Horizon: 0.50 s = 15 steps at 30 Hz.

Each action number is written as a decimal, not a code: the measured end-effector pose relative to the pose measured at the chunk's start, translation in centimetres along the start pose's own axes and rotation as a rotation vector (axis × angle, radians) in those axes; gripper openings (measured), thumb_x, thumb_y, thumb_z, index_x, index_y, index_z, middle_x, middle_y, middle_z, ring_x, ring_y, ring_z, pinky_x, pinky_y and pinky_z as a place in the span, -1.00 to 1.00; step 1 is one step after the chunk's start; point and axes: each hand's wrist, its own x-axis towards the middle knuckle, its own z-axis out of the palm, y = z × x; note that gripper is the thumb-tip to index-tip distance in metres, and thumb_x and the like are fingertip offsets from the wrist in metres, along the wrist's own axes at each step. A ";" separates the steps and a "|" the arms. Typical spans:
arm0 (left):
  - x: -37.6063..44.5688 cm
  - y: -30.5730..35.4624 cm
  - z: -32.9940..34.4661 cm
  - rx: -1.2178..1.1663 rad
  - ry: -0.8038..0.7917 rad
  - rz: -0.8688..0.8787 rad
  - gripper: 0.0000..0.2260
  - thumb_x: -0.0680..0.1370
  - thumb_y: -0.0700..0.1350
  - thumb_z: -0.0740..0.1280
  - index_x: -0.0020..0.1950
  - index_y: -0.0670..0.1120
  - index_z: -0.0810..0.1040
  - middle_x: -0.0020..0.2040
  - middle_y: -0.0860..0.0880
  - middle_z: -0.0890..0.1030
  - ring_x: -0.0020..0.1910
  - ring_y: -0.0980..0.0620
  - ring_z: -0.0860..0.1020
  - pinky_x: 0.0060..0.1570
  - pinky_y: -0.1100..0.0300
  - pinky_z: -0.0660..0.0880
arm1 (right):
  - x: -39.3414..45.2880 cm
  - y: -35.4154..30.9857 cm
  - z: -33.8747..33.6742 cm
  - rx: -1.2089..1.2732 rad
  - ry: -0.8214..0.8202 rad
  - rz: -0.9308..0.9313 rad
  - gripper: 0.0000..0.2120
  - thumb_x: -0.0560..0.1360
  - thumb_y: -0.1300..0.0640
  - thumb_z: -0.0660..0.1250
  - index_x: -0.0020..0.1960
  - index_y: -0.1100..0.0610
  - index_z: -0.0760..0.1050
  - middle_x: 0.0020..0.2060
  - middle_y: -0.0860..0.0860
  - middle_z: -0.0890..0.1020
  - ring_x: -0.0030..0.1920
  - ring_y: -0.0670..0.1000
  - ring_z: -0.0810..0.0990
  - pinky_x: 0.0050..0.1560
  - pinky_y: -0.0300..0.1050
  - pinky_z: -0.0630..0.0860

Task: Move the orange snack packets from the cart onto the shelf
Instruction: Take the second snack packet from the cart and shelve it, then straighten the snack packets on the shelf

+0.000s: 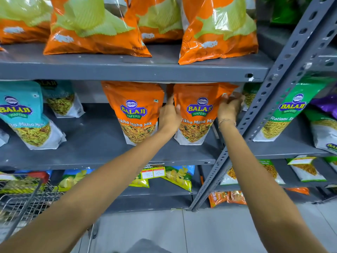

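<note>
Two orange Tikha Mitha Mix packets stand upright on the grey middle shelf (94, 147). My left hand (169, 114) grips the left edge of the right-hand orange packet (197, 114). My right hand (230, 106) holds that same packet's upper right edge. The other orange packet (135, 110) stands just to its left, touching my left hand. The wire cart (23, 199) sits at the lower left; its contents are hard to make out.
Large orange wafer bags (94, 28) fill the upper shelf. Teal packets (23, 114) stand at the left of the middle shelf. A slotted grey upright (269, 99) rises right of my right hand, with green packets (284, 114) beyond. Yellow-green bags lie on the lower shelf.
</note>
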 end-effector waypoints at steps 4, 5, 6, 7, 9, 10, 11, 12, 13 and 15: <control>-4.2 -5.5 -1.3 0.001 0.025 0.034 -0.79 0.57 -0.15 0.23 0.14 -0.15 0.57 0.09 -0.15 0.66 0.04 -0.13 0.59 -0.11 0.28 0.34 | -6.2 3.0 2.3 -0.039 0.050 -0.412 -0.85 0.53 0.20 0.19 0.07 0.22 0.40 0.04 0.18 0.52 0.07 0.12 0.50 0.12 0.10 0.47; -5.0 -7.3 -2.0 -0.015 0.039 -0.022 -0.80 0.56 -0.13 0.25 0.09 -0.15 0.60 0.06 -0.14 0.67 0.01 -0.12 0.59 -0.16 0.32 0.28 | -8.0 4.0 3.2 -0.039 -0.079 -0.454 -0.89 0.52 0.18 0.20 0.02 0.19 0.42 -0.02 0.15 0.55 0.00 0.10 0.53 0.08 0.10 0.49; -5.5 -9.2 -2.8 -0.021 0.048 -0.104 -0.82 0.55 -0.11 0.27 0.04 -0.14 0.61 0.03 -0.13 0.67 -0.02 -0.11 0.58 -0.18 0.31 0.26 | -9.5 5.0 4.0 -0.055 -0.252 -0.461 -0.89 0.52 0.17 0.22 0.01 0.18 0.43 -0.06 0.15 0.57 -0.05 0.10 0.55 0.04 0.11 0.51; -5.7 -11.2 -3.8 -0.020 0.061 -0.189 -0.83 0.53 -0.10 0.29 0.02 -0.15 0.61 0.02 -0.12 0.67 -0.03 -0.09 0.57 -0.16 0.28 0.27 | -10.7 5.8 4.9 -0.088 -0.436 -0.439 -0.86 0.51 0.18 0.25 0.04 0.20 0.44 -0.06 0.16 0.59 -0.06 0.10 0.57 0.03 0.09 0.53; -5.0 -14.8 -5.7 -0.031 0.095 -0.321 -0.78 0.50 -0.10 0.35 0.06 -0.22 0.56 0.06 -0.18 0.65 0.05 -0.15 0.59 -0.05 0.22 0.36 | -12.0 6.9 6.6 -0.194 -0.724 -0.336 -0.68 0.48 0.20 0.31 0.20 0.26 0.38 0.09 0.21 0.55 0.08 0.15 0.55 0.12 -0.02 0.48; -4.4 -16.3 -6.7 -0.027 0.102 -0.366 -0.69 0.47 -0.12 0.39 0.11 -0.27 0.50 0.12 -0.23 0.61 0.13 -0.18 0.57 0.05 0.15 0.40 | -12.1 7.4 7.5 -0.251 -0.809 -0.269 -0.56 0.47 0.19 0.33 0.29 0.27 0.30 0.21 0.22 0.48 0.19 0.17 0.50 0.18 -0.04 0.44; -3.7 -17.5 -7.6 0.001 0.097 -0.394 -0.57 0.44 -0.13 0.42 0.21 -0.32 0.43 0.22 -0.27 0.54 0.22 -0.21 0.51 0.15 0.06 0.41 | -12.1 7.6 8.3 -0.300 -0.859 -0.214 -0.45 0.47 0.17 0.34 0.36 0.27 0.21 0.30 0.22 0.41 0.27 0.18 0.44 0.24 -0.01 0.41; -2.9 -18.7 -8.4 0.037 0.056 -0.419 -0.43 0.42 -0.14 0.46 0.32 -0.32 0.32 0.34 -0.28 0.42 0.33 -0.21 0.41 0.26 0.00 0.38 | -11.9 7.8 9.1 -0.345 -0.890 -0.176 -0.36 0.46 0.14 0.36 0.41 0.26 0.12 0.37 0.21 0.35 0.34 0.18 0.39 0.30 0.03 0.39; -2.1 -19.5 -9.1 0.076 -0.017 -0.427 -0.29 0.39 -0.13 0.48 0.42 -0.28 0.20 0.44 -0.27 0.29 0.42 -0.20 0.29 0.36 -0.04 0.31 | -11.8 7.8 9.8 -0.383 -0.913 -0.155 -0.28 0.45 0.11 0.37 0.44 0.24 0.05 0.42 0.19 0.29 0.38 0.17 0.34 0.35 0.06 0.36; -0.5 -21.1 -9.7 0.142 -0.237 -0.404 -0.11 0.33 -0.12 0.53 0.49 -0.18 0.07 0.54 -0.17 0.11 0.50 -0.14 0.14 0.44 -0.06 0.22 | -11.7 7.8 10.8 -0.415 -0.978 -0.140 -0.20 0.43 0.09 0.40 0.46 0.23 -0.02 0.46 0.16 0.23 0.43 0.17 0.26 0.39 0.11 0.31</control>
